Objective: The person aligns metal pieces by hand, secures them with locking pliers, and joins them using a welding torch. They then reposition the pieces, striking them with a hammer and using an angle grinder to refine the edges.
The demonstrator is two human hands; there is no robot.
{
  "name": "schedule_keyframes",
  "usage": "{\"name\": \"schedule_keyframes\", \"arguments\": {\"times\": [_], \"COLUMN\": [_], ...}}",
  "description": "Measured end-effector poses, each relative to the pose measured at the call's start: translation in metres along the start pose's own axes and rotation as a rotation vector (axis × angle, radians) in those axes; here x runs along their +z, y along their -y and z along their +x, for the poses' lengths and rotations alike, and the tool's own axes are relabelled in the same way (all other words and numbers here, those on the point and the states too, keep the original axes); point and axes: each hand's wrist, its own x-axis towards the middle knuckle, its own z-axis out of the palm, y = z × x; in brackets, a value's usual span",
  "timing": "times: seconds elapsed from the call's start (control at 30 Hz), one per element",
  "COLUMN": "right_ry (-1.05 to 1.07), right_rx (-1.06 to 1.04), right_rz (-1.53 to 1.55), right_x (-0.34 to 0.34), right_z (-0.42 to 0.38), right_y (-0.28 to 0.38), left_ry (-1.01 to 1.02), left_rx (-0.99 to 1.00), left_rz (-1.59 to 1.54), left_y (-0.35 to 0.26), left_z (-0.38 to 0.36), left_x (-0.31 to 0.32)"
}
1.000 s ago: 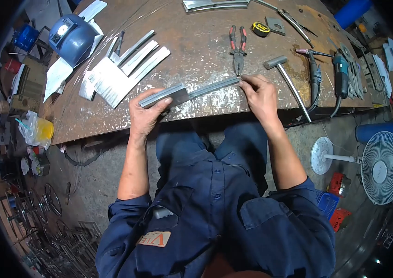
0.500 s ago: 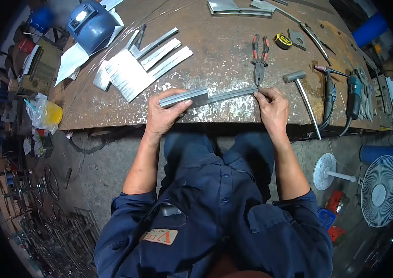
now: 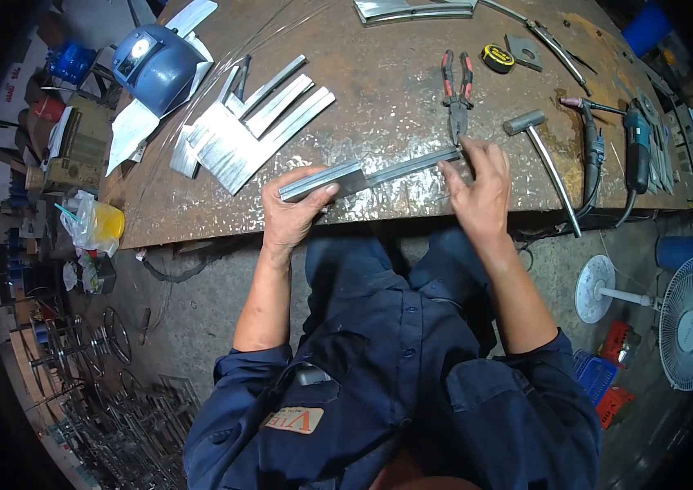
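Note:
A metal piece (image 3: pixel 345 181) with a wide, layered block at one end and a long narrow strip (image 3: pixel 412 167) at the other is held across the table's front edge. My left hand (image 3: pixel 291 204) is closed around the block end, its thumb along the near face. At the strip's far end, the thumb and fingers of my right hand (image 3: pixel 481 184) grip the tip. Just beyond that tip lie red-handled pliers (image 3: pixel 458 98), jaws toward me. A hammer (image 3: pixel 547 159) rests to the right of my right hand.
On the rusty table (image 3: pixel 379 90) lie similar metal pieces (image 3: pixel 232 147), a welding helmet (image 3: pixel 160 69), a tape measure (image 3: pixel 498 57), a welding torch (image 3: pixel 590 139) and an angle grinder (image 3: pixel 637 151). A bagged yellow drink (image 3: pixel 105 224) hangs at left; a fan (image 3: pixel 690 327) stands at right.
My right hand's fingers have spread slightly and shifted around the strip's tip. My left hand keeps its hold on the block. The whole view has turned slightly.

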Motion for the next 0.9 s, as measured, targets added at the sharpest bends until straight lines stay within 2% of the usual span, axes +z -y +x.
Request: {"name": "schedule_keyframes", "arguments": {"times": [0.07,0.13,0.2,0.3,0.4,0.57,0.63,0.73,0.8,0.87,0.9], "right_ry": [-0.057,0.376,0.506,0.594,0.573,0.621,0.646,0.649,0.557,0.463,0.373], "right_rx": [-0.097,0.428,0.429,0.389,0.335,0.373,0.384,0.402,0.347,0.425,0.241], "right_rz": [0.190,1.004,1.185,1.148,1.075,1.070,1.067,1.161,1.149,1.085,0.910], "right_x": [-0.001,-0.012,0.000,0.002,0.005,0.003,0.005,0.011,0.012,0.010,0.010], "right_z": [-0.002,-0.011,-0.021,-0.024,-0.025,-0.023,-0.025,-0.029,-0.028,-0.025,-0.017], "right_y": [0.029,0.068,0.082,0.094,0.094,0.094,0.094,0.091,0.090,0.093,0.092], "left_ry": [0.003,-0.010,-0.010,-0.019,-0.022,-0.028,-0.007,-0.010,-0.045,0.052,0.051], "left_rx": [-0.011,-0.027,-0.031,-0.058,-0.079,-0.080,-0.010,-0.032,-0.040,-0.099,-0.063], "left_rz": [-0.010,0.005,0.029,0.046,0.051,0.018,0.016,0.037,0.051,0.045,0.070], "left_y": [0.001,0.001,0.001,-0.004,-0.005,-0.002,0.001,0.000,0.002,-0.002,0.000], "left_z": [0.000,0.000,-0.001,0.000,0.000,0.000,0.000,0.000,0.000,0.002,0.002], "left_x": [-0.001,-0.001,-0.002,-0.001,-0.001,-0.001,-0.002,-0.001,-0.004,-0.004,-0.005]}}
